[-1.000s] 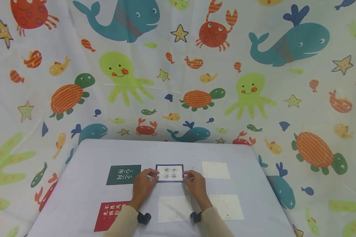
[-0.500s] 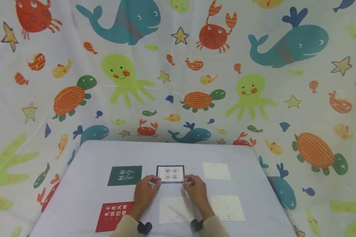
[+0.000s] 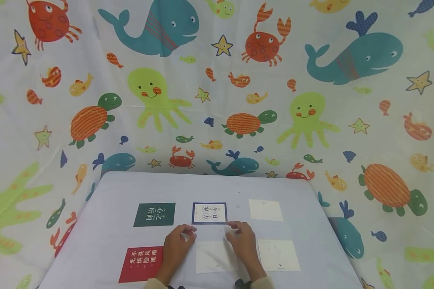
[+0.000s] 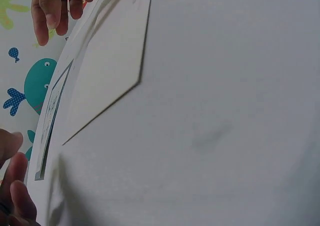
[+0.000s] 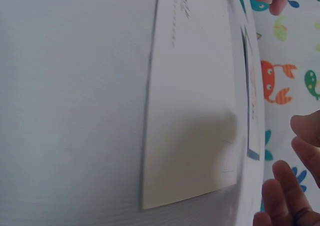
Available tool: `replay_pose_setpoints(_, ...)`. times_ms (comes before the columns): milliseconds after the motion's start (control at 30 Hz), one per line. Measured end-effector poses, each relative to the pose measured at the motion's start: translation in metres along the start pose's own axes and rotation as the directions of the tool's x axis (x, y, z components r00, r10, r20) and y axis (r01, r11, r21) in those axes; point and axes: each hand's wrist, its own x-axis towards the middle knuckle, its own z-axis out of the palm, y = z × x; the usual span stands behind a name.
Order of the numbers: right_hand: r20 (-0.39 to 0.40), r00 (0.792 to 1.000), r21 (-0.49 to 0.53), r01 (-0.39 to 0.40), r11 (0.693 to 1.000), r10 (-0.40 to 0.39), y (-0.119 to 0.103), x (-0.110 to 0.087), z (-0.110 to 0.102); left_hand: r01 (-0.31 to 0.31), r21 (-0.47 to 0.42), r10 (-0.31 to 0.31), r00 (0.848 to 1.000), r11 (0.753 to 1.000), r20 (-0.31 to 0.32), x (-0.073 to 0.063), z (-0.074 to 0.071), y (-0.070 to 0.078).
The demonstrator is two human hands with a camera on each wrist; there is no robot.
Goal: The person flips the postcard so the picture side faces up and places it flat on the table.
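A white card with a dark blue border [image 3: 209, 216] and Chinese characters lies flat at the middle of the table. Just below its left corner is my left hand [image 3: 178, 245], its fingers loosely bent and holding nothing. My right hand [image 3: 245, 247] hovers near the lower right corner, thumb and forefinger apart, also holding nothing. Between the wrists lies a blank-looking cream card [image 3: 215, 259]. From the left wrist, the bordered card [image 4: 51, 118] appears edge-on beyond the cream card [image 4: 107, 61]. In the right wrist view, the right hand's fingers [image 5: 280, 196] are spread apart.
On the left are a green card [image 3: 154, 214] and, nearer, a red card [image 3: 142, 264], both with characters. At right lie an upper cream card [image 3: 265, 210] and a lower one [image 3: 279, 255]. A sea-animal curtain [image 3: 217, 112] hangs behind the white table [image 3: 293, 188].
Both hands have let go of the blue-bordered card's sides and drawn back toward the person. The card stays lying on the table; the head view has shifted slightly.
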Motion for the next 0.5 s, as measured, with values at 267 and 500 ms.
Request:
replay_pose_setpoints(267, -0.022, 1.0, -0.014, -0.019, 1.0, 0.019, 0.007, -0.015, 0.0, 0.007, -0.011, -0.006, 1.0, 1.0, 0.017, -0.019, 0.001, -0.003)
replay_pose_setpoints(500, -0.067, 0.998, -0.027, 0.013, 1.0, -0.014, 0.015, -0.028, -0.002, 0.049, 0.016, -0.05, 0.998, 0.999, 0.047, -0.028, 0.001, -0.002)
